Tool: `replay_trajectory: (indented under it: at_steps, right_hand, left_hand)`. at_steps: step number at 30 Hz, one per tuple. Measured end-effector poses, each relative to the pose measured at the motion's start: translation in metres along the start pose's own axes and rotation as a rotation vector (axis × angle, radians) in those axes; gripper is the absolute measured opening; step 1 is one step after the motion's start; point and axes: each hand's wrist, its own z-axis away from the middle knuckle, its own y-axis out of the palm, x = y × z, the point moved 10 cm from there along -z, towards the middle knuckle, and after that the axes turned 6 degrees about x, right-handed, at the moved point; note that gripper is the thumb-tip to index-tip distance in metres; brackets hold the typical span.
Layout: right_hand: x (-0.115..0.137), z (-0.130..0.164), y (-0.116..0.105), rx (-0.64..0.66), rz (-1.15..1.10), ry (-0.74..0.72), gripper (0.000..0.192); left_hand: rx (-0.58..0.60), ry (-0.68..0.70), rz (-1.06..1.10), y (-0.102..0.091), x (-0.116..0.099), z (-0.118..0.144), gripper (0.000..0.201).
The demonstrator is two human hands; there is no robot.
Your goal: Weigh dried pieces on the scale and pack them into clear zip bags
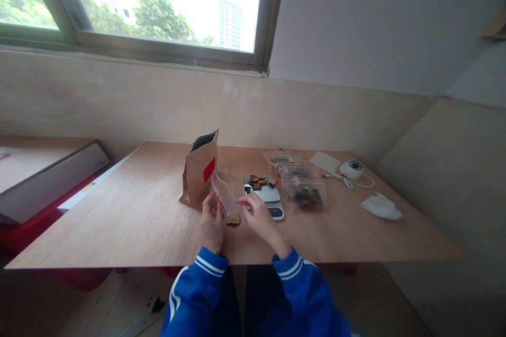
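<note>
My left hand [212, 224] is closed on a clear zip bag [223, 192] with a red seal line, holding it tilted above the table. Just right of it, my right hand [256, 214] reaches its index finger to the bag's edge; its fingers look apart, with nothing visible in them. Below the bag a brown dried slice [233, 220] lies on the wood. Several more brown pieces [261, 182] rest on the white kitchen scale [269, 196], which my right hand partly covers. Behind my left hand stands an open kraft paper pouch [197, 174] with a red label.
Filled zip bags [306, 192] lie in a row right of the scale. Farther right are a white round device [351, 169] with a cable, a white card [324, 161] and a crumpled white tissue [381, 206]. The wooden table [130, 221] meets the wall behind.
</note>
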Motion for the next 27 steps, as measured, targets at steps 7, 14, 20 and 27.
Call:
replay_trajectory:
  at_steps: [7,14,20,27]
  right_hand:
    - [0.001,0.021,0.051,0.26,0.515,-0.014,0.017]
    - [-0.001,0.013,0.026,0.184,0.458,0.079,0.011]
    - [0.015,-0.014,-0.047,-0.222,0.256,0.147,0.018]
    - [0.019,-0.031,-0.033,-0.193,-0.05,-0.025,0.038]
  left_hand:
    - [-0.037,0.023,-0.036,-0.005,-0.001,0.0,0.039]
    - [-0.035,0.038,-0.049,-0.005,0.002,0.001,0.039]
    - [0.044,0.037,-0.073,0.003,0.001,0.001,0.041]
    - [0.102,0.069,-0.095,0.009,-0.005,0.001,0.04]
